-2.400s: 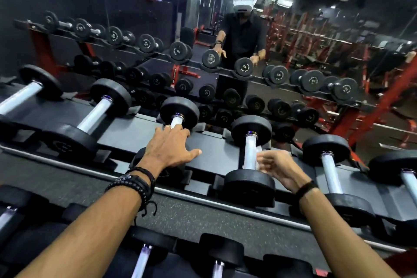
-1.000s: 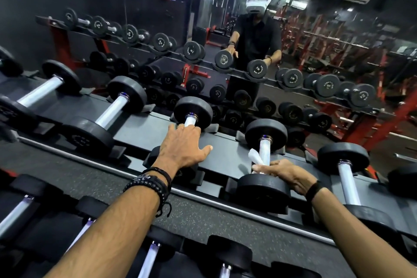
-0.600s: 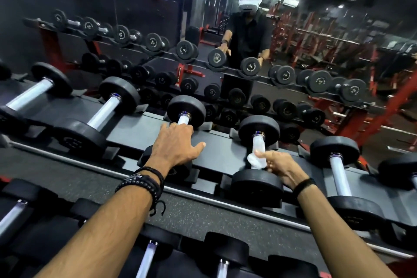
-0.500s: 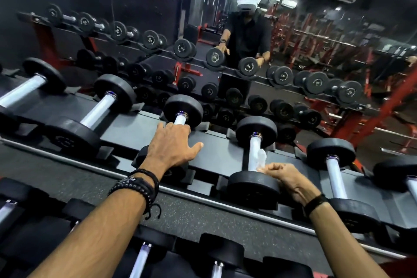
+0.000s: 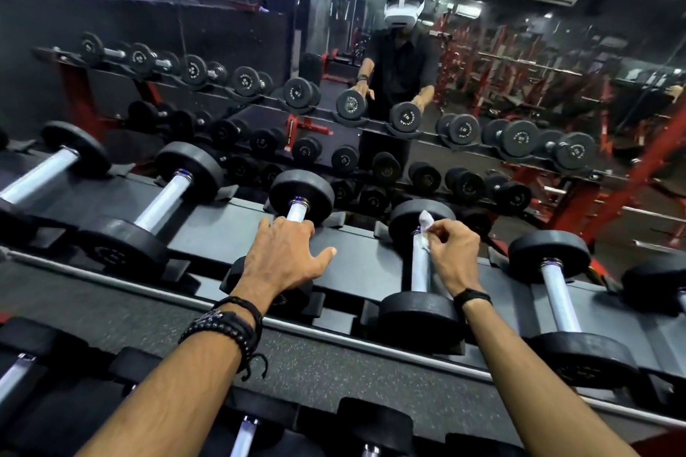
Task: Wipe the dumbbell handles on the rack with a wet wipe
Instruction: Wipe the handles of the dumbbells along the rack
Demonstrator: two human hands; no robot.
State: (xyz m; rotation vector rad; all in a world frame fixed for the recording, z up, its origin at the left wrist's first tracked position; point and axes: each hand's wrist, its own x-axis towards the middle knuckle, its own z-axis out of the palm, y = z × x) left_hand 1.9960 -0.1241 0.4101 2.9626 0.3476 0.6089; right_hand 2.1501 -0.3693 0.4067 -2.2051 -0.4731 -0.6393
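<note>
The handle (image 5: 419, 263) I'm working on belongs to the dumbbell lying on the rack's (image 5: 356, 271) upper shelf, just right of centre in the head view, and it runs toward me between its two black heads. My right hand (image 5: 451, 256) pinches the wipe (image 5: 424, 224) between thumb and fingertips against the far end of that handle, by the rear head, with a white corner of it sticking up. My left hand (image 5: 284, 256) lies spread over the next dumbbell (image 5: 297, 211) to the left, fingers straight, bracing rather than gripping. I judge I'm mid-wipe on this handle, at the top of a stroke. Next I should draw the wipe down toward the near head, keeping it wrapped on the metal, then shift right to the neighbouring handle (image 5: 557, 295), which looks untouched.
</note>
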